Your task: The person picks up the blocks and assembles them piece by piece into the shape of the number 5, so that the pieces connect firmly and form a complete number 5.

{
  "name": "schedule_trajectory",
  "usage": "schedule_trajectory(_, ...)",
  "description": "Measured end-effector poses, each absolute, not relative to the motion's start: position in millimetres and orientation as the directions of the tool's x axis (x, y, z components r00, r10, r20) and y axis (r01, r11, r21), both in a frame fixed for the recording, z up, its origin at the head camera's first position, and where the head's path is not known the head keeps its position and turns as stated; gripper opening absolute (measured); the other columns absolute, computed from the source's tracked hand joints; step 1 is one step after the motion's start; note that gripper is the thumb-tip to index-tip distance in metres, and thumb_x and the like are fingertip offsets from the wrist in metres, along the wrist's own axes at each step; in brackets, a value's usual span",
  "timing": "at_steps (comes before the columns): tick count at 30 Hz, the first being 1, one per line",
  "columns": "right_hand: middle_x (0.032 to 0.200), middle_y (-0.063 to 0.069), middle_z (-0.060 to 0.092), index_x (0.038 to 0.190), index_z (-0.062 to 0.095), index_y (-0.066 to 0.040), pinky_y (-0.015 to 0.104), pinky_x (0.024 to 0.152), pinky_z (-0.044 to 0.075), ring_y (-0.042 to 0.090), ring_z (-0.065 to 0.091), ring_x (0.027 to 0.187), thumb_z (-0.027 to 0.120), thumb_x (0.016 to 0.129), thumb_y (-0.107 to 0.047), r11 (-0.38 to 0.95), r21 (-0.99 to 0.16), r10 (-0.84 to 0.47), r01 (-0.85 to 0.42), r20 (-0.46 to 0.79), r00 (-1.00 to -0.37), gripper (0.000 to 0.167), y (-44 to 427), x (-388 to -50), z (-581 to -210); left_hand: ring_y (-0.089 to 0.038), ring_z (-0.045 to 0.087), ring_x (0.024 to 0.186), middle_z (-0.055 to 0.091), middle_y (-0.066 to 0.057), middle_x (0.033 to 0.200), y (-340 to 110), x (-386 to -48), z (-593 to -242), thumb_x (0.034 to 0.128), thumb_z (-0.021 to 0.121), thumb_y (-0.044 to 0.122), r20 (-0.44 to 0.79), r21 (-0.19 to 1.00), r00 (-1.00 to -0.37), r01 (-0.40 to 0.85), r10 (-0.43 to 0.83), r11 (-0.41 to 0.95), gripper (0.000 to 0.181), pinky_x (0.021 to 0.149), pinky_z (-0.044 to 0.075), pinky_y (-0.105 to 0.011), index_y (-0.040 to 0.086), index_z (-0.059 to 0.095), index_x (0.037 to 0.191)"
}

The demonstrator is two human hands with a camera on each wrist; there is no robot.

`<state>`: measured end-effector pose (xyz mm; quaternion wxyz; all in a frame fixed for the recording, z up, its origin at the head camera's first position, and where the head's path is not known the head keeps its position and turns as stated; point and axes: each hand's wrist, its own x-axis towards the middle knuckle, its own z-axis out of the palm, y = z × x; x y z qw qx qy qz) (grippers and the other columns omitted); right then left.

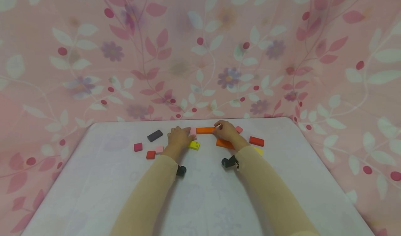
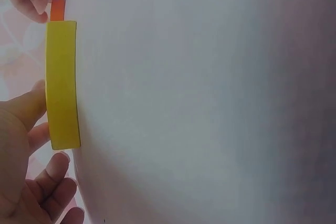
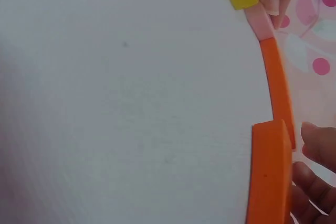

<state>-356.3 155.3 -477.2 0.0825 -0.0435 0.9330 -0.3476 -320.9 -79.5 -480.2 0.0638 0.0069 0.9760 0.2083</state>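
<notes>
In the head view, my left hand holds a small pink block between thumb and finger. The block meets the left end of a long orange block. My right hand is at the orange block's other end, its fingers bent and apart; the right wrist view shows a small gap between these fingers and the narrow orange block. A yellow block lies just in front of the pink one, and looks large in the left wrist view.
A second orange block lies below my right hand. To the right are a red block, a pink block and a partly covered yellow block. A dark grey block and several small red and pink blocks lie left.
</notes>
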Motion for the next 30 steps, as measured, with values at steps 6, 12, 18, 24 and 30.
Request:
schedule_trajectory(6, 0.111, 0.009, 0.062, 0.126, 0.066, -0.01, 0.043, 0.093, 0.046, 0.029, 0.055, 0.1, 0.067, 0.097, -0.028, 0.73, -0.679, -0.182, -0.075, -0.088, -0.979, 0.034, 169, -353, -461, -0.032, 0.043, 0.107, 0.054, -0.015, 0.121, -81, -321, -480, 0.0946, 0.063, 0.052, -0.109, 0.402, -0.992, 0.007, 0.055, 0.916, 0.061, 0.099, 0.035, -0.05, 0.027, 0.05, 0.149)
schedule_trajectory(12, 0.107, 0.012, 0.064, 0.117, 0.069, -0.007, 0.044, 0.094, 0.046, 0.03, 0.056, 0.1, 0.067, 0.097, -0.025, 0.741, -0.654, -0.207, -0.152, -0.008, -0.978, 0.028, 188, -351, -449, -0.032, 0.043, 0.107, 0.054, -0.015, 0.12, -81, -320, -480, 0.0946, 0.063, 0.052, -0.107, 0.403, -0.993, 0.004, 0.051, 0.915, 0.062, 0.099, 0.035, -0.05, 0.027, 0.05, 0.149)
schedule_trajectory(18, 0.105, 0.013, 0.064, 0.114, 0.069, -0.005, 0.046, 0.092, 0.045, 0.032, 0.057, 0.098, 0.068, 0.096, -0.025, 0.766, -0.626, -0.172, -0.149, 0.023, -0.985, 0.027, 205, -346, -446, -0.033, 0.043, 0.108, 0.053, -0.016, 0.122, -81, -319, -479, 0.095, 0.063, 0.051, -0.099, 0.408, -0.994, 0.002, 0.046, 0.913, 0.061, 0.099, 0.035, -0.051, 0.026, 0.05, 0.149)
schedule_trajectory(24, 0.107, 0.015, 0.064, 0.117, 0.068, -0.005, 0.047, 0.091, 0.046, 0.032, 0.057, 0.097, 0.067, 0.096, -0.025, 0.79, -0.604, -0.125, -0.107, 0.012, -0.992, 0.029, 222, -343, -453, -0.034, 0.043, 0.108, 0.053, -0.017, 0.12, -80, -317, -477, 0.0941, 0.064, 0.051, -0.103, 0.405, -0.994, -0.004, 0.041, 0.914, 0.061, 0.099, 0.036, -0.051, 0.026, 0.051, 0.149)
schedule_trajectory(30, 0.112, 0.017, 0.063, 0.122, 0.064, -0.005, 0.048, 0.093, 0.047, 0.034, 0.056, 0.098, 0.066, 0.096, -0.025, 0.795, -0.606, -0.059, -0.037, -0.015, -0.998, 0.032, 235, -339, -457, -0.033, 0.042, 0.108, 0.053, -0.016, 0.121, -79, -318, -477, 0.0937, 0.065, 0.051, -0.117, 0.408, -0.992, -0.013, 0.038, 0.913, 0.062, 0.1, 0.035, -0.051, 0.026, 0.051, 0.149)
